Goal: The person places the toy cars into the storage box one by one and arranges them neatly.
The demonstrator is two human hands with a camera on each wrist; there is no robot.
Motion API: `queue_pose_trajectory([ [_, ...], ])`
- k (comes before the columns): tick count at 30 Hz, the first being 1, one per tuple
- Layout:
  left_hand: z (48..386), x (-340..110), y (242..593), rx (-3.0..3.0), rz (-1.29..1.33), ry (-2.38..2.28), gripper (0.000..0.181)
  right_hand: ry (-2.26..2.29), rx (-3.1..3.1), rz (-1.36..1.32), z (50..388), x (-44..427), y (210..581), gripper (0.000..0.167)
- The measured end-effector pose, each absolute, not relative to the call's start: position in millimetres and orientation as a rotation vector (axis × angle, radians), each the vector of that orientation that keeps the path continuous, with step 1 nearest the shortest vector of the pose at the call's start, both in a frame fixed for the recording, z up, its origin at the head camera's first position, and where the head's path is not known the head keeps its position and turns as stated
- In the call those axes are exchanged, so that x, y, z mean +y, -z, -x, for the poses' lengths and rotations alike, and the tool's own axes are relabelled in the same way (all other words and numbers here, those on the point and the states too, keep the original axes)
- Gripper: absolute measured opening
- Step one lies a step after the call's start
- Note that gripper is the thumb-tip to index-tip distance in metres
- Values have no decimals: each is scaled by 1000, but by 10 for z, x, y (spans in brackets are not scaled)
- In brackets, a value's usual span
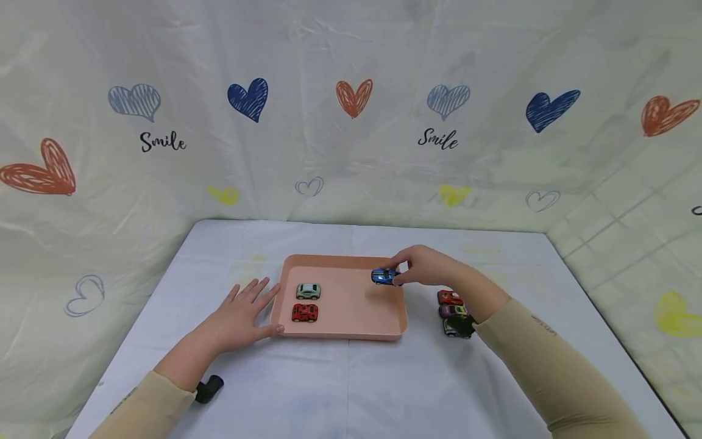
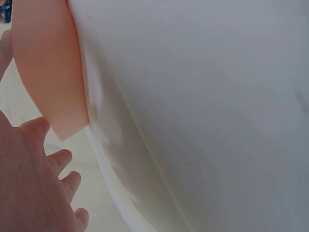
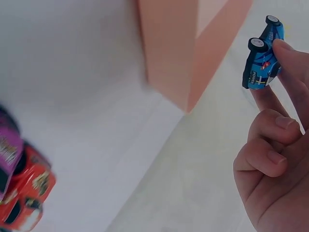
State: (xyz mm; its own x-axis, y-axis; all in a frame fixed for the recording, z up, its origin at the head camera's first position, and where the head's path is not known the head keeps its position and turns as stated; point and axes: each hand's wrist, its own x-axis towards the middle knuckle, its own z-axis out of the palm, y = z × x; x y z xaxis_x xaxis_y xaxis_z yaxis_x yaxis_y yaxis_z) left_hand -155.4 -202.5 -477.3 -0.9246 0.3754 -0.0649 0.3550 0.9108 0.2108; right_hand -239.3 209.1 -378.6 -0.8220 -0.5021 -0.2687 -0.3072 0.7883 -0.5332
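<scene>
A blue toy car (image 1: 383,276) is pinched between the thumb and fingers of my right hand (image 1: 428,266), above the right part of a pink tray (image 1: 345,331). The right wrist view shows the blue toy car (image 3: 264,58) held in the air, its wheels turned up to the left. My left hand (image 1: 236,317) has its fingers spread and touches the tray's left rim. Inside the tray, at the left, a pale green toy car (image 1: 308,291) stands behind a red toy car (image 1: 304,313).
Right of the tray, under my right forearm, a red toy car (image 1: 450,297), a purple toy car (image 1: 453,311) and a dark toy car (image 1: 458,327) stand close together. A white cloth (image 1: 384,390) covers the table. Behind it hangs a curtain (image 1: 351,158) printed with hearts.
</scene>
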Motion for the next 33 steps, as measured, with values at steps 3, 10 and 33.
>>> queue_pose_trajectory([
  [3,1544,-2023,4748,2961,-562,-289,101,685,2556,610,2463,1959,3811,33],
  [10,1528,-2000,4697,2948,-553,-302,99,685,2516,642,2557,1670,3845,32],
  [33,1531,-1985,4680,2938,-543,-305,96,670,2479,733,2757,928,3984,33],
])
